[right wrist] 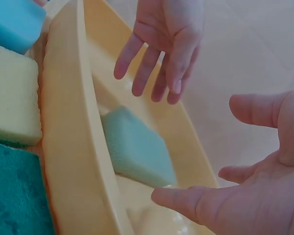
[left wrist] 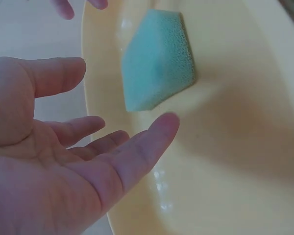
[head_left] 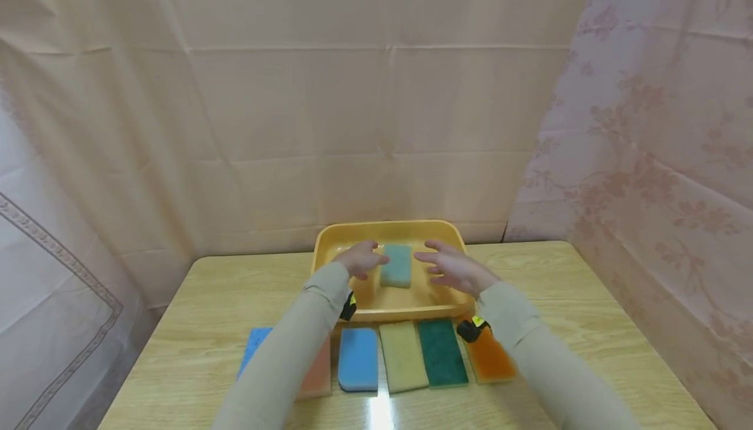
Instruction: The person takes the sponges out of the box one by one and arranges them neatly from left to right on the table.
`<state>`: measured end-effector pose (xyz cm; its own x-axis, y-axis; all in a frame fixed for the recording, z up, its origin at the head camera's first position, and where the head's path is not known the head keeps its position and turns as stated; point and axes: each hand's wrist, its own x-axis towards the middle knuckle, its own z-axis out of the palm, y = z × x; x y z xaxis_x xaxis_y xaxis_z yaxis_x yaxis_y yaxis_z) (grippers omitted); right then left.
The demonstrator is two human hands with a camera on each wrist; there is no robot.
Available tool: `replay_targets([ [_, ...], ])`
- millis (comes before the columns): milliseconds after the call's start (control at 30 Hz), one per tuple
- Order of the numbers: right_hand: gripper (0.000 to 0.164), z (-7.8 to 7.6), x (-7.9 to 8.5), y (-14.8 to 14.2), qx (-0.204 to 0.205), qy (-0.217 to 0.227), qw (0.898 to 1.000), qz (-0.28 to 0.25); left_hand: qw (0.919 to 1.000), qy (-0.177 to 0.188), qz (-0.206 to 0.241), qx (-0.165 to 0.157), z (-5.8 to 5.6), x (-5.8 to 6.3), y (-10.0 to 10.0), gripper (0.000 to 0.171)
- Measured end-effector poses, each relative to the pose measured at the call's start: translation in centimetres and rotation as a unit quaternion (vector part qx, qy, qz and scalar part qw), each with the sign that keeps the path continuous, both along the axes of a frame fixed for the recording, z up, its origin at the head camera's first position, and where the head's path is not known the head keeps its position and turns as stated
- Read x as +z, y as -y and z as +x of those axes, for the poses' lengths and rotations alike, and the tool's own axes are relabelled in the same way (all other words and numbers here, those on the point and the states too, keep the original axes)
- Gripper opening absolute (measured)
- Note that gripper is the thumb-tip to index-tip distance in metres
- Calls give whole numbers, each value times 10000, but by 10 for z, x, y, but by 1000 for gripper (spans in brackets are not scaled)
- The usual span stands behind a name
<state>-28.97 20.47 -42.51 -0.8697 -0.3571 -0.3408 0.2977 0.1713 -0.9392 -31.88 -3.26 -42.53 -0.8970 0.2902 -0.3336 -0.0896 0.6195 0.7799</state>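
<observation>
A light teal sponge [head_left: 396,266] lies flat inside a shallow yellow tray [head_left: 391,314]. Over the tray's left part hovers my left hand [head_left: 360,259], fingers spread and pointing toward the sponge. My right hand [head_left: 451,268] hovers over the right part, fingers likewise extended inward. In the left wrist view the sponge [left wrist: 157,61] sits just beyond the left fingertips, with a gap between. The right wrist view shows the sponge [right wrist: 137,147] below both hands, and nothing is held in either.
In front of the tray lie a blue sponge [head_left: 357,359], a pale yellow sponge [head_left: 404,357], a dark green pad [head_left: 443,353] and an orange sponge [head_left: 491,357]. A pink sponge [head_left: 318,375] and another blue one [head_left: 253,346] are partly behind the left sleeve. Curtains hang behind the wooden table [head_left: 235,286].
</observation>
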Motion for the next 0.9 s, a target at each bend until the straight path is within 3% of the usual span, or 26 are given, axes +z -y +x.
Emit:
replay_targets([
  [300,82,-13,-16,11,-298,176,9992,210,9989,260,256,297,-4,-7,-1,68],
  [667,80,-22,-30,21,-365,177,9932,1089,9973,402,452,404,-1,-13,-5,63],
  [900,57,-31,-30,27,-419,508,9934,942,9963,265,664,475,1,-13,-7,58],
])
